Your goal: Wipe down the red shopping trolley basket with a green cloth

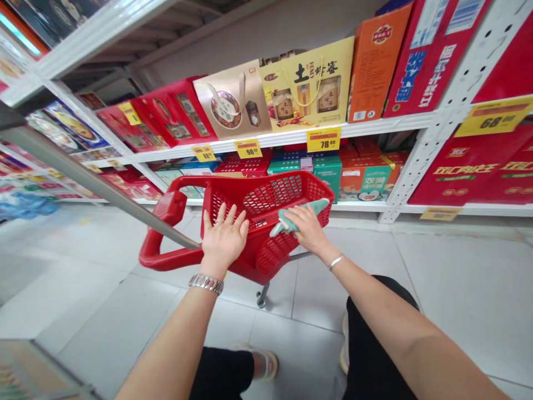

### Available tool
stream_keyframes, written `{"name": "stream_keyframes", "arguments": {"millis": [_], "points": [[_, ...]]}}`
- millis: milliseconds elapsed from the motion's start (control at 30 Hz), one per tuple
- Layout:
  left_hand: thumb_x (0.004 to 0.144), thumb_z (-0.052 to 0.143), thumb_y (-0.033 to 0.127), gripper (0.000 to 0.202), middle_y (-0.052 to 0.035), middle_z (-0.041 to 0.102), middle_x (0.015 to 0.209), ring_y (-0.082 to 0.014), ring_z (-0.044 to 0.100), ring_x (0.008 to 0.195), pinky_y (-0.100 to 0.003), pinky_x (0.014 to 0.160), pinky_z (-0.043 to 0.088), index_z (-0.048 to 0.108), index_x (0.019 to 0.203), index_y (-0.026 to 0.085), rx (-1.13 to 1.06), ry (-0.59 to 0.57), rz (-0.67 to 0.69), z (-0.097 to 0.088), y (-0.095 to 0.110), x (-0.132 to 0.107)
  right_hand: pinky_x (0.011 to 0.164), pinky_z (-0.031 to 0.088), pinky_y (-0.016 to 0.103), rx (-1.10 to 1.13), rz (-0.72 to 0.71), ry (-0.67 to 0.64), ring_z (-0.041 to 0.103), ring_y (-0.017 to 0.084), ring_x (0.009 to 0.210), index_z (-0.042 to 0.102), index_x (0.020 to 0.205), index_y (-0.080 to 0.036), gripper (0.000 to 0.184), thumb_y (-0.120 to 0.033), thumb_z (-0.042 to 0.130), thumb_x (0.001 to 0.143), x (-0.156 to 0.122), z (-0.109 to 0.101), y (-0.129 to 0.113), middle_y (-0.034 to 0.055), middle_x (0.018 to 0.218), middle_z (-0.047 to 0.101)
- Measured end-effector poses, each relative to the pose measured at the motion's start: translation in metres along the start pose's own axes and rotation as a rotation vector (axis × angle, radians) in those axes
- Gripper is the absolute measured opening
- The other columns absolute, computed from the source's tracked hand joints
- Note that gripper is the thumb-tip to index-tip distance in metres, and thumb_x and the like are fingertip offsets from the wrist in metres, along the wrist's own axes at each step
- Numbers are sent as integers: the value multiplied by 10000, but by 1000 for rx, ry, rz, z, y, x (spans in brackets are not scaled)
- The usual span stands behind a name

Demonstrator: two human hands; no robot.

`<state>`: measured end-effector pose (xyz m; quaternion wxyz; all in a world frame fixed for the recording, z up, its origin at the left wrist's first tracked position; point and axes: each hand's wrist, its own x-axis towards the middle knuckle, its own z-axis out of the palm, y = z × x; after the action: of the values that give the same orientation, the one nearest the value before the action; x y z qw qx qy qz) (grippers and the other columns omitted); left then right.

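Note:
A red plastic shopping basket cart [266,189] with perforated sides stands in front of me. My left hand [225,236], with a metal watch at its wrist, is spread palm-down over the cart's near rim at the handle side. Whether it touches the rim I cannot tell. My right hand [308,225], a silver bangle at the wrist, is closed on a pale green cloth [318,206] at the cart's right end. Part of the cloth is hidden under the fingers. A grey metal pole [125,205] slants down to the cart's handle [166,208].
White shelves [366,129] behind the cart hold gift boxes, among them a yellow honey box [308,83] and an orange box [377,64]. Yellow price tags [323,140] line the shelf edge. My feet stand on the tiled floor [291,294]; a caster [261,300] shows below the cart.

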<state>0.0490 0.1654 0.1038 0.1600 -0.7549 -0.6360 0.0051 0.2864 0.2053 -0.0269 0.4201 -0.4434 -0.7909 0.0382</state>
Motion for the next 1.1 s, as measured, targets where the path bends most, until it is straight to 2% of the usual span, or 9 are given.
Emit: {"name": "stream_keyframes", "arguments": {"millis": [167, 233, 300, 433, 533, 667, 767, 967, 1100], "points": [[1033, 230, 421, 565, -68, 494, 1562, -330, 324, 1524, -648, 1243, 127, 548, 1477, 276, -8, 8, 0, -4, 2, -3, 1246, 209, 600, 142, -166, -45, 399, 298, 1453, 533, 1467, -192, 659, -101, 575, 815, 0, 42, -79, 143, 1520, 527], [1033, 220, 407, 573, -76, 487, 1564, -337, 318, 1526, -655, 1240, 126, 538, 1485, 257, -6, -8, 1, -5, 1, -5, 1247, 219, 601, 173, -177, -43, 358, 308, 1483, 480, 1508, -161, 685, -131, 581, 832, 0, 53, -98, 166, 1556, 479], [1033, 218, 401, 569, -67, 482, 1568, -340, 310, 1529, -667, 1235, 121, 512, 1503, 271, -6, -17, 4, -4, -1, -6, 1247, 237, 588, 173, -188, -44, 371, 294, 1478, 469, 1519, -173, 673, -128, 557, 853, 2, 56, -102, 159, 1554, 484], [1034, 237, 432, 559, -52, 485, 1569, -348, 319, 1523, -680, 1227, 121, 471, 1526, 308, -7, -14, -3, -3, -6, -9, 1246, 249, 550, 93, -237, -79, 497, 265, 1381, 550, 1459, -222, 619, -96, 569, 853, 8, 38, -76, 122, 1461, 589], [1036, 218, 469, 586, -79, 472, 1578, -353, 316, 1524, -679, 1224, 135, 495, 1514, 272, 0, -29, -16, -3, -9, -12, 1239, 225, 575, 25, -143, -87, 554, 287, 1306, 565, 1445, -225, 604, -160, 646, 849, 9, 19, -48, 129, 1382, 645], [1031, 208, 526, 636, -115, 462, 1582, -361, 312, 1524, -675, 1226, 125, 541, 1480, 223, 22, -58, -25, -4, -10, -14, 1233, 179, 596, -51, -75, -99, 537, 299, 1325, 559, 1448, -238, 586, -193, 645, 870, 2, 1, -20, 131, 1379, 647], [1026, 205, 561, 643, -98, 477, 1576, -366, 312, 1523, -681, 1224, 120, 551, 1472, 253, 26, -66, -30, -3, -10, -14, 1224, 168, 605, -107, -36, -97, 520, 305, 1346, 552, 1449, -248, 590, -174, 626, 868, -4, -8, -2, 124, 1401, 634], [1025, 214, 577, 618, -71, 501, 1564, -348, 329, 1519, -667, 1229, 116, 556, 1462, 306, 27, -41, -17, -2, -11, -16, 1196, 290, 578, -106, 112, -7, 503, 313, 1363, 584, 1404, -223, 574, -118, 563, 840, -10, -26, 50, 125, 1412, 618], [1031, 216, 565, 628, -94, 508, 1555, -353, 337, 1514, -660, 1230, 134, 578, 1447, 265, 34, -46, -22, -5, -9, -19, 1157, 392, 503, -18, 258, 141, 526, 289, 1317, 615, 1347, -180, 558, -90, 497, 809, -12, -30, 82, 141, 1372, 619]]}}
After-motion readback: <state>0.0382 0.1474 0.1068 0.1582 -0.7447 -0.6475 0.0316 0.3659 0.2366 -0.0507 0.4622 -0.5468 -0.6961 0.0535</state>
